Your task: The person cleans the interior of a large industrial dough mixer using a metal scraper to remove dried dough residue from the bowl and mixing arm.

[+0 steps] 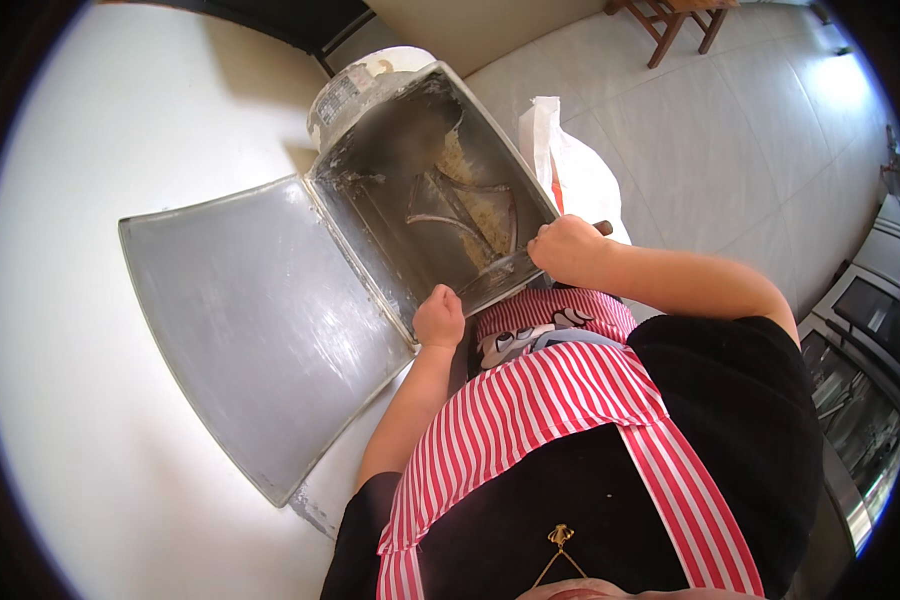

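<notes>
A dough mixer's metal tub (390, 235) stands before me, its grey lid (260, 320) swung open to the left. Inside, the bent metal mixing arm (460, 225) and the walls carry pale, dried residue. My left hand (440, 318) is closed at the tub's near left edge; whatever its fingers grip is hidden. At the near right corner, my right hand (568, 248) is closed around something with a short brown handle end (603, 228) sticking out past the knuckles. The rest of that tool is hidden by the hand and the rim.
A white drum-shaped housing (355, 90) with a label adjoins the tub's far end. A white sack (575, 170) stands on the tiled floor to the right. Farther off are a wooden stool (670, 25) and metal oven-like units (865, 340). A white wall (80, 300) rises at left.
</notes>
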Demonstrator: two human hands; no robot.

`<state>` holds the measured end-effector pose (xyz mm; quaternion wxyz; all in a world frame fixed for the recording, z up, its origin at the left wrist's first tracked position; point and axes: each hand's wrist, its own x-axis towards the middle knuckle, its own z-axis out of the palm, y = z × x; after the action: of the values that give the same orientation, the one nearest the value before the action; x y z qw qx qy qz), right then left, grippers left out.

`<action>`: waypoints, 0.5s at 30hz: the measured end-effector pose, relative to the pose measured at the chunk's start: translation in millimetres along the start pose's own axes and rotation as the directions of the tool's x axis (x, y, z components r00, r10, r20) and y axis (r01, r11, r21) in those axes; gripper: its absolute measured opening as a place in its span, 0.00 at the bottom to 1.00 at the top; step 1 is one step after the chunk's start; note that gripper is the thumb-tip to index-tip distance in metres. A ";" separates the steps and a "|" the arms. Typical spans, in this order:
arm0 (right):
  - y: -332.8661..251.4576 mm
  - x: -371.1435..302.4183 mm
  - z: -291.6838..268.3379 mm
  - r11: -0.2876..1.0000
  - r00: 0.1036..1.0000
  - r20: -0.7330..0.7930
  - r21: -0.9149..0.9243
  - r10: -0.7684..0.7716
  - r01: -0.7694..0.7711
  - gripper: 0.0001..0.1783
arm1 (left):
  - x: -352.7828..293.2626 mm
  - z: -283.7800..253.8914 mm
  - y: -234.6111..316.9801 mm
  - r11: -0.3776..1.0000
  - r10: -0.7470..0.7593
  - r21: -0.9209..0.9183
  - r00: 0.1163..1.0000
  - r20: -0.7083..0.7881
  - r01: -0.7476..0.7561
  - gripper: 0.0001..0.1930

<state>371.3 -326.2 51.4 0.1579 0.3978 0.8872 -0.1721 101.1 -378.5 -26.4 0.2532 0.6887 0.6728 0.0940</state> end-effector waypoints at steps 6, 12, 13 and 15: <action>8.5 -8.7 5.0 0.975 0.985 0.140 0.179 0.103 -0.128 0.09 | 3.1 1.2 -3.3 1.000 -0.012 0.010 0.998 0.055 0.011 0.11; 14.2 25.5 -15.5 0.571 0.924 0.110 0.758 0.365 -0.316 0.27 | -0.7 -8.6 7.1 0.998 -0.056 0.010 0.993 0.102 0.055 0.11; 14.6 35.1 -13.7 0.386 0.915 0.163 0.869 0.369 -0.311 0.29 | 1.2 -9.6 9.4 0.998 -0.056 0.009 0.991 0.118 0.055 0.11; 16.5 60.7 1.7 0.008 0.887 0.304 0.945 0.348 -0.327 0.32 | 3.7 -10.3 12.8 0.998 -0.056 0.003 0.986 0.155 0.056 0.11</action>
<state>345.6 -277.1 21.6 -0.1178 0.5995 0.4224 -0.6696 107.8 -372.2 -12.3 0.3079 0.6745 0.6702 0.0333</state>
